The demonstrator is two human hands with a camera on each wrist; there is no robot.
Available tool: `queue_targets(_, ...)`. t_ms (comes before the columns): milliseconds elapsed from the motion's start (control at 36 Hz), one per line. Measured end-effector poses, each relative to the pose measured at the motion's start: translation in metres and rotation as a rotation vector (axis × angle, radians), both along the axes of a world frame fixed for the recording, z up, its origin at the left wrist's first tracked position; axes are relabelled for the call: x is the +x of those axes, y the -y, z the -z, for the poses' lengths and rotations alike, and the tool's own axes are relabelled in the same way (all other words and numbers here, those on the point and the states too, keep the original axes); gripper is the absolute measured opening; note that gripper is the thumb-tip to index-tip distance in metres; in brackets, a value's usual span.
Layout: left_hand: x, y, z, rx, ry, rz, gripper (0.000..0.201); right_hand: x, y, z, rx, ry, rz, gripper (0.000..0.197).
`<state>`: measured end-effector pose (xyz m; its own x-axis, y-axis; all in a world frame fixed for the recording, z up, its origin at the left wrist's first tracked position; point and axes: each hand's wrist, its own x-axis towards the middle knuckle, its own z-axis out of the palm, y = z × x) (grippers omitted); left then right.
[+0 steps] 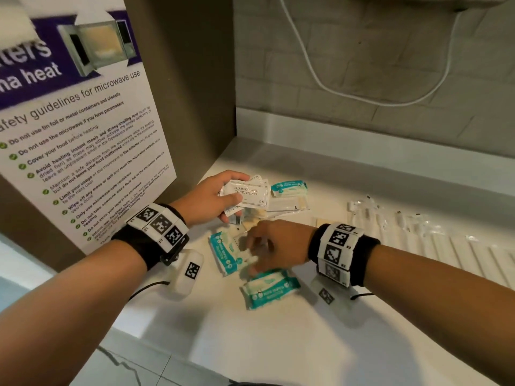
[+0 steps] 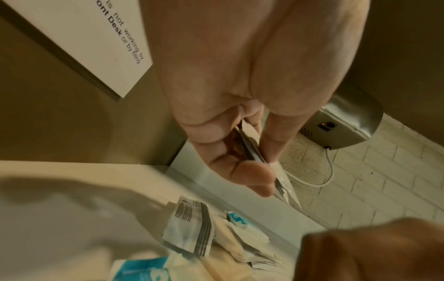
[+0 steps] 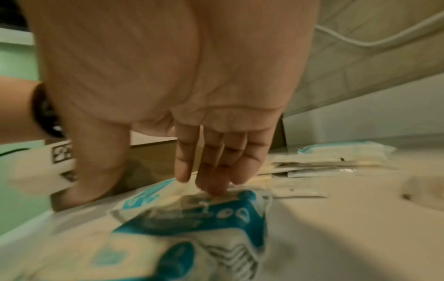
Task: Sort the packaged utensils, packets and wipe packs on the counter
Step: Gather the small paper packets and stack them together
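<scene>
My left hand [image 1: 228,198] grips a small stack of white shampoo packets [image 1: 246,195] above the counter's back left; in the left wrist view the thumb and fingers [image 2: 252,180] pinch the stack [image 2: 250,144] edge-on. My right hand [image 1: 262,246] reaches down with straight fingers, and its fingertips [image 3: 213,187] touch a teal wipe pack [image 3: 204,214]. Two teal wipe packs [image 1: 225,254] [image 1: 269,291] lie by that hand, a third [image 1: 289,188] further back. Wrapped wooden utensils [image 1: 289,205] lie beneath the packets. Clear-wrapped utensils [image 1: 390,215] sit to the right.
A microwave safety poster [image 1: 83,135] on a brown panel bounds the left side. A white cable [image 1: 362,96] hangs on the tiled back wall below a metal dryer [image 2: 348,123]. The white counter [image 1: 306,344] has a ribbed section [image 1: 459,254] at right.
</scene>
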<state>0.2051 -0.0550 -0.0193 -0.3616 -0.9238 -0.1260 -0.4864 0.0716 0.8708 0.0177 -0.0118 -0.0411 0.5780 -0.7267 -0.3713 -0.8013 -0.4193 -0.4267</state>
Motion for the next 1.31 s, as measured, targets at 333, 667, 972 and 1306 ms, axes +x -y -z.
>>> queue_targets(333,-0.003,0.008,-0.002,0.020,0.008,-0.001,0.040,-0.010,0.043,0.014,-0.136,-0.201,-0.059,0.047)
queue_targets(667,-0.008,0.018,0.011,0.010,0.037,0.021,0.042,-0.003,0.049,0.019,-0.127,-0.226,-0.013,0.030)
queue_targets(972,-0.021,0.024,0.017,-0.007,-0.027,-0.028,0.042,0.000,0.049,0.017,-0.260,-0.291,-0.031,0.054)
queue_targets(1306,-0.025,0.020,0.022,0.012,-0.093,-0.100,0.052,-0.029,0.043,0.000,-0.158,-0.106,0.096,0.040)
